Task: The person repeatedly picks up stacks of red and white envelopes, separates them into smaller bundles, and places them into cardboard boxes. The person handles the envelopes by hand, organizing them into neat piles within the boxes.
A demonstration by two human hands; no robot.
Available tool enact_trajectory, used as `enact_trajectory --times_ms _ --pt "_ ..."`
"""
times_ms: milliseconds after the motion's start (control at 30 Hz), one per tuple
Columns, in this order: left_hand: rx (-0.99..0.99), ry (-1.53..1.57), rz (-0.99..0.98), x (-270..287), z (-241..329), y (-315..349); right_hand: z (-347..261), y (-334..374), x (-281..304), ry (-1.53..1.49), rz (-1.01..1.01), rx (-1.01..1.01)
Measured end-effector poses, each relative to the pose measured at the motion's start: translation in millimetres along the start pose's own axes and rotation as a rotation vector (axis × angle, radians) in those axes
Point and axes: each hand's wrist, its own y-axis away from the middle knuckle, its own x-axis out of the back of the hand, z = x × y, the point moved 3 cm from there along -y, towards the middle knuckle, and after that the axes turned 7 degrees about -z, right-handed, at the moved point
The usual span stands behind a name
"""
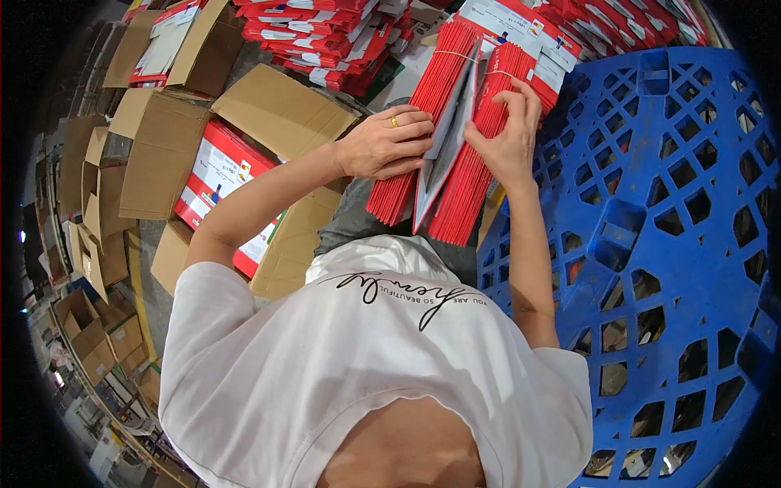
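Observation:
Two thick bundles of flat red-and-white printed packets stand on edge in front of me, leaning apart like a V. Around the left bundle (442,77) and the right bundle (461,207) run thin bands near their far ends. My left hand (386,142), with a ring on one finger, lies over the left bundle, its fingers curled onto the inner side. With thumb and fingers spread across its edges, my right hand (508,130) grips the right bundle. White-grey inner faces show in the gap between the bundles.
Open brown cartons (167,154) holding red printed packets (224,175) stand on the left. Tall stacks of similar red packets (313,37) rise at the far side. A large blue plastic pallet (651,211) with cut-out holes fills the right side. More cartons (102,342) lie at the far left.

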Motion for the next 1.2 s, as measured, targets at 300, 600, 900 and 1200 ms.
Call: enact_trajectory --times_ms 300,600,900,1200 --pt "0.003 -0.032 0.011 -1.1 4.9 -1.9 -8.1 3.5 -11.2 0.263 -0.177 0.211" --pt "0.034 0.022 -0.004 -7.1 5.1 -0.3 -15.5 -1.9 -13.3 0.215 -0.066 0.110" --pt "0.061 0.004 -0.018 -1.9 2.8 5.7 -10.9 -3.8 -15.3 0.239 -0.057 0.056" --pt "0.056 0.030 -0.009 -3.9 -0.9 8.4 -13.2 -10.2 -9.3 0.181 -0.112 0.039"
